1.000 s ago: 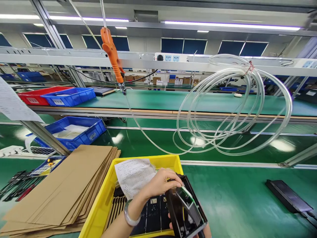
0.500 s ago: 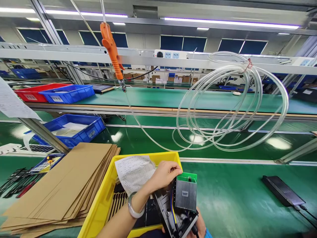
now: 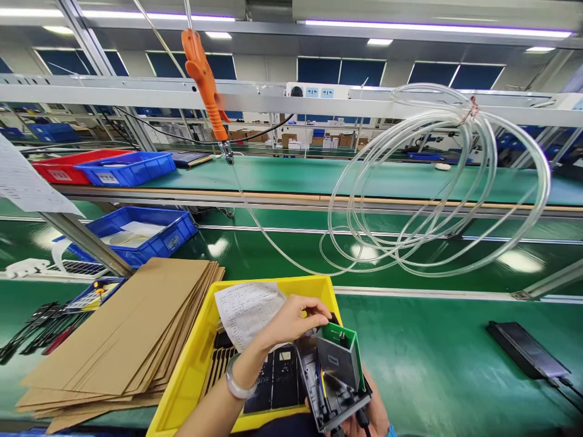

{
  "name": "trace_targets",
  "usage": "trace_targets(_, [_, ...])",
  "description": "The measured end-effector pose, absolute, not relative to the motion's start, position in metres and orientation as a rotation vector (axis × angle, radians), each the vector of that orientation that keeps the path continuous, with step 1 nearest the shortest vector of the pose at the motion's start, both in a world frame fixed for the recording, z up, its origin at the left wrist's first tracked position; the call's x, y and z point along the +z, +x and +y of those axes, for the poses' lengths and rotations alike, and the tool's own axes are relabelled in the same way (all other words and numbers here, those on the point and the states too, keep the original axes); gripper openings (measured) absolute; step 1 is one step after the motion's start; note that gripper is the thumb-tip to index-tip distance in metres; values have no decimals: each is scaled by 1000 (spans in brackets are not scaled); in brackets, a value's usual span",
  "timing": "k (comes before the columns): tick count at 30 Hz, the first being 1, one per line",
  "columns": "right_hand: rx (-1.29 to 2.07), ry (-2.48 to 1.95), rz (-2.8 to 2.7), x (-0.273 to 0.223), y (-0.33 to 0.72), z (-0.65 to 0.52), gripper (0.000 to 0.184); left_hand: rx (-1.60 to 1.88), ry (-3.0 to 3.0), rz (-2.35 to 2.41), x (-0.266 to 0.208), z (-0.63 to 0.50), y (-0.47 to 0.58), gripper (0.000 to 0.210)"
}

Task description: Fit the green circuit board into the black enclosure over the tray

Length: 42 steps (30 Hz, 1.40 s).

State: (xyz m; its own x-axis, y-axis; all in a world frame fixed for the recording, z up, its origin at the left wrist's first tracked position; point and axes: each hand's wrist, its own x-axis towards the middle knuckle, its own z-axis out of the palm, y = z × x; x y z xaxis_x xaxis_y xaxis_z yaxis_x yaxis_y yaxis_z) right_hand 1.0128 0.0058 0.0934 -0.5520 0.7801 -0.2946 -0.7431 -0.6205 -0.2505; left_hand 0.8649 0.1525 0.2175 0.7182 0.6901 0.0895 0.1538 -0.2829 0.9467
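Low in the middle of the frame we hold a black box (image 3: 337, 376) tilted over the yellow tray (image 3: 182, 376), our right hand (image 3: 371, 419) gripping it from below, our left hand (image 3: 291, 318) pinching its top edge.

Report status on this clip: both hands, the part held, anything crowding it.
Left hand pinching top of black housing. Right hand cradling it from below, mostly out of frame. Green circuit board exposed. Yellow bin directly beneath; nothing blocking.
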Motion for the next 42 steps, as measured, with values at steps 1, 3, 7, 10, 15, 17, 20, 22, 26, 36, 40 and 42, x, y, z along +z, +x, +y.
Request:
trace_targets(1, [2190,-467,-125,94,1014,5,74,607,1801,651,217,152,863,18])
trace_targets(3, [2197,-460,-140,93,1015,4,75,608,1790,675,214,152,862,18])
trace_targets(7, [2280,-455,-205,87,1010,1,74,621,1821,806,202,153,870,20])
trace_targets(10, [2257,-499,-194,77,1005,-1,75,640,1860,862,194,154,876,19])
trace_targets(15, [2153,-579,-164,66,1003,-6,76,649,1862,878,189,155,877,19])
trace_targets(17, [2152,-573,-149,65,1002,-6,75,651,1858,881,189,155,876,19])
trace_targets(20, [2150,-554,-123,67,1001,-6,76,653,1856,871,189,155,876,19])
trace_targets(22, [2142,-556,-109,68,1000,-6,76,658,1857,856,189,154,876,18])
trace_targets(26, [2107,-547,-47,70,1003,-6,69,673,1850,786,199,147,871,18])
trace_targets(36, [1898,-600,81,99,1019,-1,41,458,2072,111,235,112,832,26])
trace_targets(40, [1865,-560,98,97,1036,-4,41,385,2078,181,228,108,816,24])
trace_targets(42, [1836,-579,103,95,1046,-6,39,366,2070,233,225,107,811,23])
